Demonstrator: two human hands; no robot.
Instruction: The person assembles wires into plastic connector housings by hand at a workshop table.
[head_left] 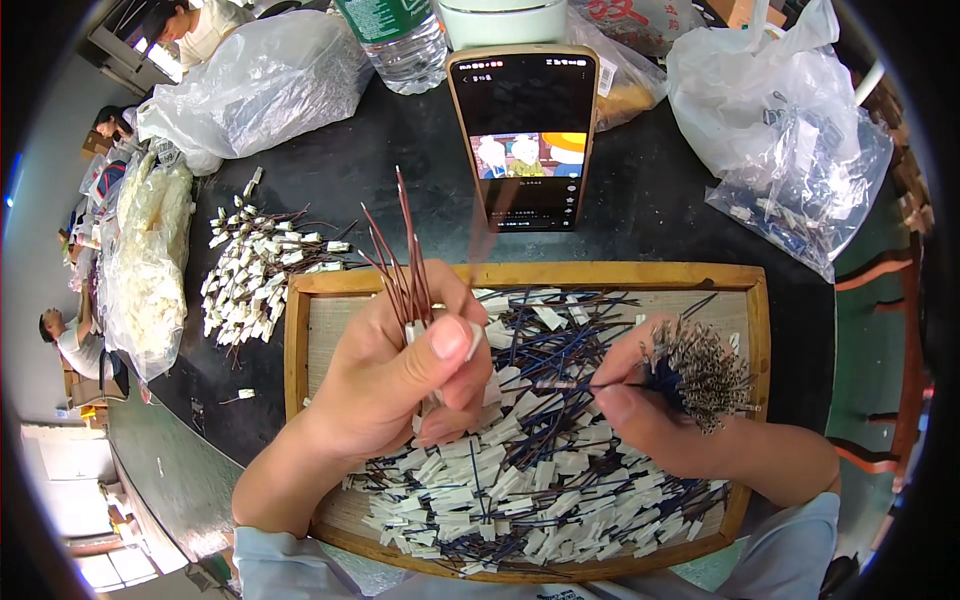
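Above the wooden-framed tray [620, 272], I have the left hand [400, 370] clasped around a bunch of brown wires [410, 285], their free ends fanning up past the knuckles. A white connector [473, 341] shows at its thumb tip. The right hand [655, 425] is also grasping: thumb and finger pinch a thin dark wire [622, 384] that points toward the left hand, and a bundle of dark wires with crimped metal ends [705, 375] sits within its curled fingers.

Below and between the two hands, I see the tray filled with a loose heap of white connectors [500, 490], dark blue and brown wires tangled through it. Left of the left hand, on the black counter [640, 225], lies a pile of brown-wired connectors [245, 275], with one stray connector [244, 394] nearer the forearm.

Ahead of both hands, I get a phone [535, 150] propped upright with a video on its screen, a clear bottle [412, 62] just to its left and a white container [505, 22] behind it. Farther ahead of the right hand sit a white plastic bag [740, 85] and a clear bag [800, 190]. Well off to the left hand's side, a seated person [82, 348] shows.
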